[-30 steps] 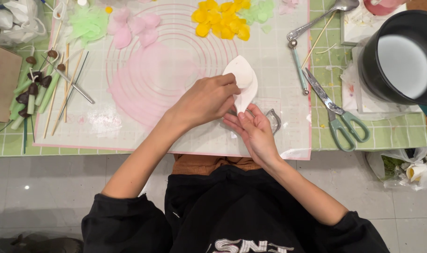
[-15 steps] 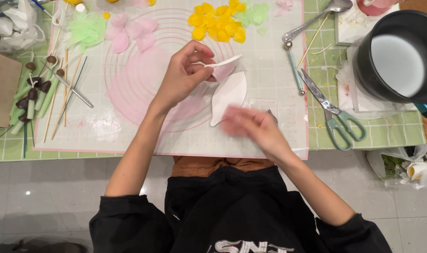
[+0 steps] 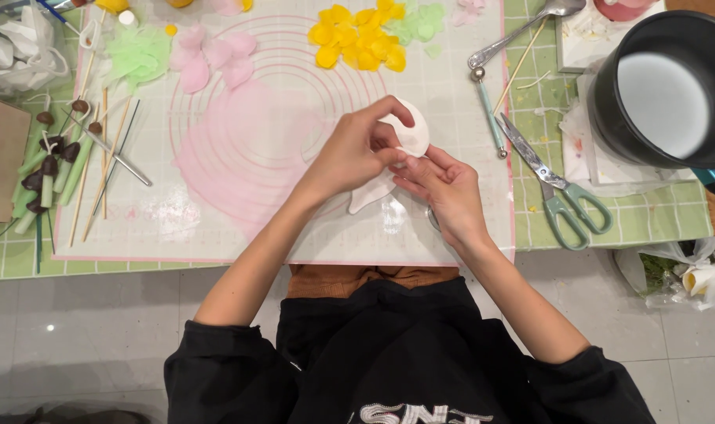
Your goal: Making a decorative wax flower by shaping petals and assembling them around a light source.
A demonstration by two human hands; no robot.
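Your left hand [image 3: 356,153] and right hand [image 3: 444,187] both pinch the thin white petal sheet [image 3: 411,132] with pressed fingertips, near the mat's [image 3: 216,228] right edge, left of the scissors [image 3: 557,192].

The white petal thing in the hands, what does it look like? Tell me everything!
The white petal piece is thin, smooth and soft-looking, like rolled paste or clay. Its upper part is rounded; a narrower tail lies on the silicone mat. The left hand and right hand pinch it together, and fingers hide its middle.
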